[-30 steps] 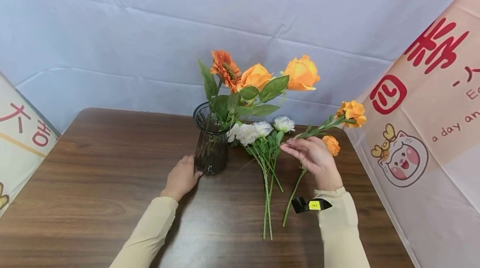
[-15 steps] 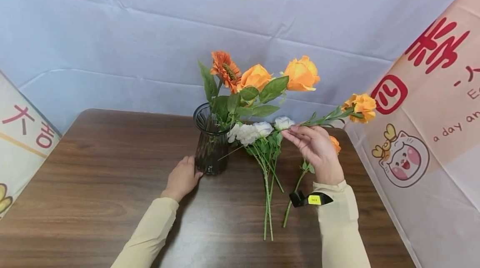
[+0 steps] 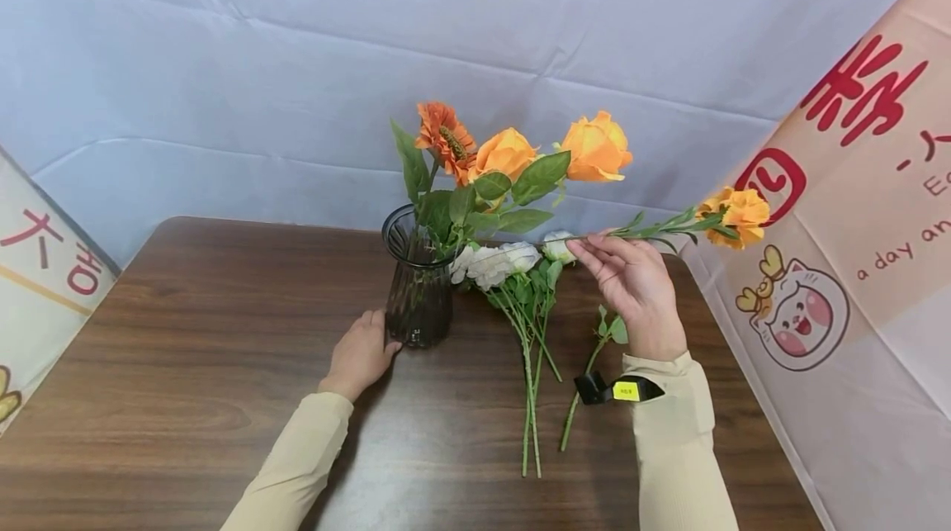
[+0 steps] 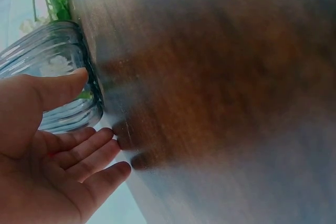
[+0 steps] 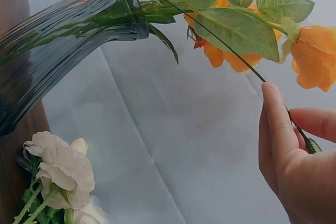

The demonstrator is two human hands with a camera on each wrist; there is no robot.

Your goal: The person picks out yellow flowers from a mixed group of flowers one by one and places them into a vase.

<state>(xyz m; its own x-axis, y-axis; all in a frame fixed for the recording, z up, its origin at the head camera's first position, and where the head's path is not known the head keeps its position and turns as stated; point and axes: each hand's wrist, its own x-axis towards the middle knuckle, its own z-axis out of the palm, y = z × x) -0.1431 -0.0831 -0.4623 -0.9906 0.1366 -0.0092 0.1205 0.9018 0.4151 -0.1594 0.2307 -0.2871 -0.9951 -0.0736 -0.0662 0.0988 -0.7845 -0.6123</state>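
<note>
1. The left hand (image 3: pixel 360 356) rests against the dark glass vase (image 3: pixel 419 308), fingers loosely extended and thumb on its lower wall, presumably to steady it.
2. The vase stands upright between the hands. Its rust-coloured bloom (image 3: pixel 446 139) and orange roses (image 3: pixel 597 147) lean toward the right-hand side, which likely makes that support useful.
3. The right hand (image 3: pixel 637 287) pinches the yellow-orange flower (image 3: pixel 735 219) by its thin stem, probably to spare the petals. The bare tail points toward the vase's mouth; whether it touches the rim, I cannot tell.
4. White flowers (image 3: pixel 490 267) lie between the hands, stems toward the person, seemingly for easy reach. A leafy stem (image 3: pixel 583 399) lies near the right wrist.
</note>
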